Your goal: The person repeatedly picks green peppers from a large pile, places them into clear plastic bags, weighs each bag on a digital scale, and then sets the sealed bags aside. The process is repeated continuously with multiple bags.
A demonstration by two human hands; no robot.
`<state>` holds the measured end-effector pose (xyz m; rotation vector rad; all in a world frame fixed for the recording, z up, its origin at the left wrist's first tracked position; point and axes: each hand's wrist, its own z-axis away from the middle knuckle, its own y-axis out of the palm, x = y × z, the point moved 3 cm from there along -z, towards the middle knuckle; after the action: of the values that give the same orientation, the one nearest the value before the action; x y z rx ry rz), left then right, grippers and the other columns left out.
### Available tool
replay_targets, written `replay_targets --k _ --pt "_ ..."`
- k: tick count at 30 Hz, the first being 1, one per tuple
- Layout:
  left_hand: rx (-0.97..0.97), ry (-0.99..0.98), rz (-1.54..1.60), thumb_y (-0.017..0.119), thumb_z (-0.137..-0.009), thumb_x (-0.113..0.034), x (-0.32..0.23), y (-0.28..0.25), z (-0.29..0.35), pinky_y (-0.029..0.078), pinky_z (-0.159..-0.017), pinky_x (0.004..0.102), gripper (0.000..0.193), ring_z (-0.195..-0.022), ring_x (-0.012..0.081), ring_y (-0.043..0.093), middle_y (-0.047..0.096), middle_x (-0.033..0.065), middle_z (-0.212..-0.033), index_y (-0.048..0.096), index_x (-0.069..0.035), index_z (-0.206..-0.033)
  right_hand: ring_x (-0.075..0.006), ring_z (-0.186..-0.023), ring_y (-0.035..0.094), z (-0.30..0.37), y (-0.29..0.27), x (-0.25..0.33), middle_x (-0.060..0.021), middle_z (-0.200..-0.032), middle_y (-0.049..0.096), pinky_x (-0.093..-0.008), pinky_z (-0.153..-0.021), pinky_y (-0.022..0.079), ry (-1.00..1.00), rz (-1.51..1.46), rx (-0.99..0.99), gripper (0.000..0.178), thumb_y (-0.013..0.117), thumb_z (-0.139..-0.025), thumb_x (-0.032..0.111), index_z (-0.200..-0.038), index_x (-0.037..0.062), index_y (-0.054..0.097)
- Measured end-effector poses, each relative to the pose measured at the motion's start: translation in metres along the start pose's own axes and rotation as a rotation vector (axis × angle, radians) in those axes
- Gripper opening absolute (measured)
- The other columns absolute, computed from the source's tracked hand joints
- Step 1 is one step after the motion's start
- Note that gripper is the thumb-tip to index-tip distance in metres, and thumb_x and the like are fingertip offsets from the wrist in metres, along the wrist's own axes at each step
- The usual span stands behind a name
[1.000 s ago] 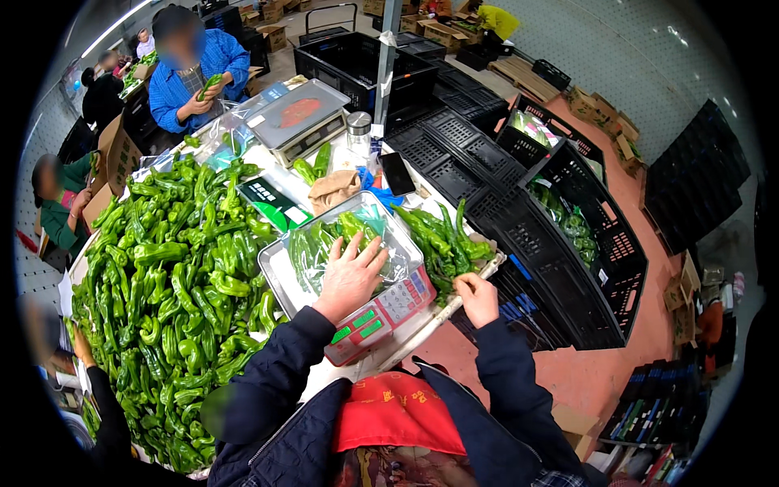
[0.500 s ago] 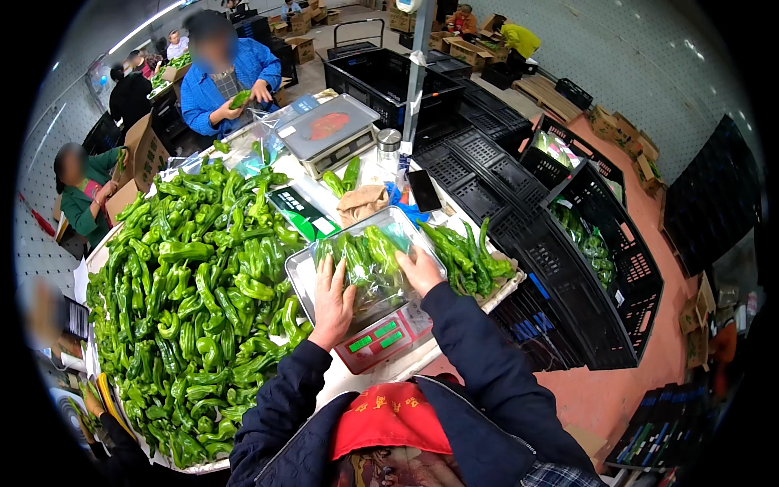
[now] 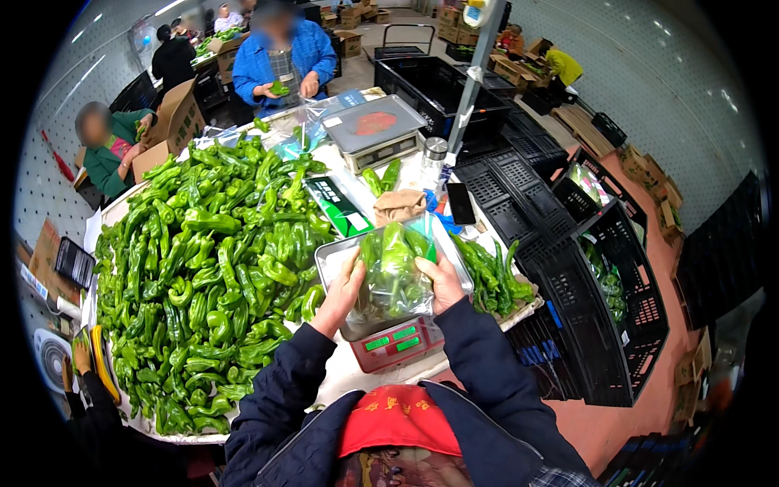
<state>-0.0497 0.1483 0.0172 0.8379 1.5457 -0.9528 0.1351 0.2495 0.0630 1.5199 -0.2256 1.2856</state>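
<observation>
A clear plastic bag of green peppers point(image 3: 396, 264) is held between my two hands over the metal tray point(image 3: 458, 272) of a red scale point(image 3: 385, 357) with lit green displays. My left hand point(image 3: 344, 294) grips the bag's left side. Closed on its right side is my right hand point(image 3: 442, 282), beside a green patch on the plastic. The bag hides much of the tray; whether its underside touches the tray, I cannot tell. To the left spreads a large heap of loose green peppers point(image 3: 203, 284). More long peppers point(image 3: 495, 280) lie just right of the tray.
Beyond the tray are a brown cloth point(image 3: 400, 206), a phone point(image 3: 461, 204), a glass jar point(image 3: 434, 154), a green-and-black packet point(image 3: 337, 204) and a second scale point(image 3: 373, 126). Black crates point(image 3: 568, 312) stand at the right. A person in blue point(image 3: 288, 69) handles a pepper across the table.
My hands have gone from lying on the bag to gripping its sides, and the bag is raised and tipped toward me. The whole view has swung left.
</observation>
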Motion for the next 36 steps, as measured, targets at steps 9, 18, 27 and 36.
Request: replay_targets --k 9,18,27,36 --pt "0.114 -0.502 1.388 0.039 -0.101 -0.060 -0.036 0.016 0.071 0.053 -0.093 0.0431 0.067 -0.108 0.0280 0.064 0.063 0.0121 -0.125 0.054 -0.003 -0.132 -0.0234 -0.088 0.067 0.061 0.136 0.017 -0.0092 -0.091 0.067 -0.0488 -0.101 0.042 -0.623 1.029 0.628 0.022 0.071 -0.085 0.012 -0.105 0.0045 0.066" --pt "0.163 -0.514 1.460 0.039 -0.100 -0.060 -0.017 0.003 0.099 0.054 -0.091 0.0428 0.067 -0.107 0.0282 0.064 0.064 0.0125 -0.123 0.055 -0.003 -0.131 -0.0171 -0.115 0.057 0.034 -0.008 0.029 -0.0103 -0.127 0.060 -0.0312 -0.101 0.043 -0.190 0.601 0.049 0.047 0.062 -0.099 0.019 -0.137 -0.0044 0.047" --pt "0.192 -0.565 1.452 0.039 -0.100 -0.060 -0.007 0.013 0.107 0.055 -0.090 0.0426 0.066 -0.105 0.0284 0.064 0.064 0.0129 -0.121 0.055 -0.003 -0.130 -0.0201 -0.120 0.057 0.088 -0.023 -0.007 -0.0074 -0.131 0.059 -0.0355 -0.098 0.049 0.366 0.128 0.072 0.051 0.064 -0.097 0.019 -0.141 -0.0002 0.047" --pt "0.266 -0.711 1.351 0.039 -0.100 -0.060 0.005 0.044 0.110 0.055 -0.089 0.0424 0.066 -0.104 0.0286 0.065 0.065 0.0133 -0.119 0.056 -0.003 -0.129 -0.0219 -0.120 0.056 0.127 -0.073 -0.024 -0.0086 -0.133 0.057 -0.0385 -0.099 0.049 0.240 0.101 -0.136 0.052 0.063 -0.096 0.016 -0.144 0.0055 0.044"
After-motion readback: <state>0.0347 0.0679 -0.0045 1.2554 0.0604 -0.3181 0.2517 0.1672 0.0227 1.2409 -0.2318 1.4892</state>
